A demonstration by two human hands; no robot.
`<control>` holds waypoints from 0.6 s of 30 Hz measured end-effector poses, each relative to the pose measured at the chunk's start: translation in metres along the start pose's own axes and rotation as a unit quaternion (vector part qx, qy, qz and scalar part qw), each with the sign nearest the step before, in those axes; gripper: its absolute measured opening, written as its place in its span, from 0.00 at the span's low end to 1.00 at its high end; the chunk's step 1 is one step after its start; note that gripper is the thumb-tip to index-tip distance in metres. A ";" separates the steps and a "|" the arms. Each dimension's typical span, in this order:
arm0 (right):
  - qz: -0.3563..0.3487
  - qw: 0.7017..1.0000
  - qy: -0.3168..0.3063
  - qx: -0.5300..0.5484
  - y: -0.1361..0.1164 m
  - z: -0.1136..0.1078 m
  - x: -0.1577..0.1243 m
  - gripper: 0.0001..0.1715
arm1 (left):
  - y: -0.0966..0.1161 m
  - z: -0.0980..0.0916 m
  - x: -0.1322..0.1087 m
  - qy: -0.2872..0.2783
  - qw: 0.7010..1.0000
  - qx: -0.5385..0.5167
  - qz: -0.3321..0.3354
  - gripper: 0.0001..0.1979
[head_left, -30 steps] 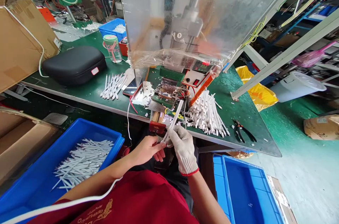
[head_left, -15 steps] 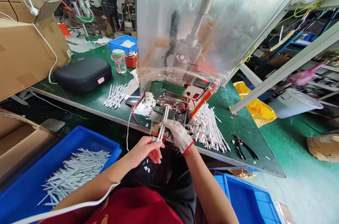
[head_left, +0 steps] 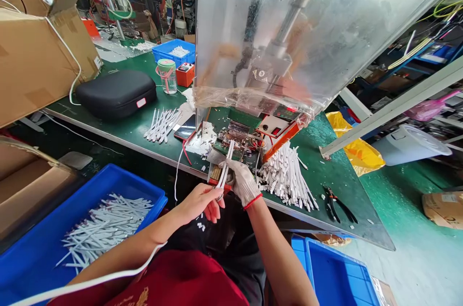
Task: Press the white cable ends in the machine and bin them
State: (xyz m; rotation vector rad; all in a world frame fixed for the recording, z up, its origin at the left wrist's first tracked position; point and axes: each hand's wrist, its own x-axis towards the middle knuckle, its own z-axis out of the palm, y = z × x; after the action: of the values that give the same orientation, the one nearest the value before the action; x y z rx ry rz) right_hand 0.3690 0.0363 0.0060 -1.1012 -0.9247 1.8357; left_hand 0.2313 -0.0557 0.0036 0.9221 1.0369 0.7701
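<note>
Two strips (head_left: 227,161) reach the jig (head_left: 237,137), tips on it. Right hand (head_left: 241,181), gloved, grips them just short of the jig; left hand (head_left: 200,202) pinches their near ends. Risk: a loose pinch skews them, or fingers creep under the press (head_left: 275,55) above the jig.

No text, number or brand can be read. Gold embroidery (head_left: 139,295) on the near red garment (head_left: 173,282) is cut off. The tag (head_left: 141,102) on the far-left black case (head_left: 115,93) and the display (head_left: 275,131) on the orange control box (head_left: 285,136) are too small.
</note>
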 end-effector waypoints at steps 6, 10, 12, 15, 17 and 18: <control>0.013 1.000 0.018 -0.006 0.004 -0.002 0.005 0.19 | 0.002 -0.001 0.000 -0.004 1.000 -0.001 -0.004 0.31; 0.026 0.999 0.026 -0.010 0.003 -0.002 0.003 0.19 | 0.003 0.000 0.000 -0.007 1.000 -0.009 -0.011 0.31; 0.031 0.999 0.025 -0.004 0.001 0.000 0.003 0.19 | 0.004 0.000 0.001 -0.012 0.999 -0.023 -0.020 0.31; 0.030 0.999 0.040 0.003 -0.003 0.003 0.009 0.17 | 0.007 0.002 0.002 -0.026 0.998 -0.044 -0.043 0.31; 0.014 0.998 0.056 0.014 -0.006 0.005 0.018 0.15 | 0.010 0.003 0.002 -0.031 0.997 -0.048 -0.056 0.34; 0.008 0.998 0.063 0.023 -0.008 0.006 0.023 0.14 | 0.012 0.003 0.002 -0.031 0.997 -0.047 -0.059 0.35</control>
State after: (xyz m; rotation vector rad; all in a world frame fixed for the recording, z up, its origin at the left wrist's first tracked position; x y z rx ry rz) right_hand 0.3584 0.0588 0.0074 -1.1846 -0.7985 1.7691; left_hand 0.2339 -0.0495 0.0144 0.7918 0.9833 0.6821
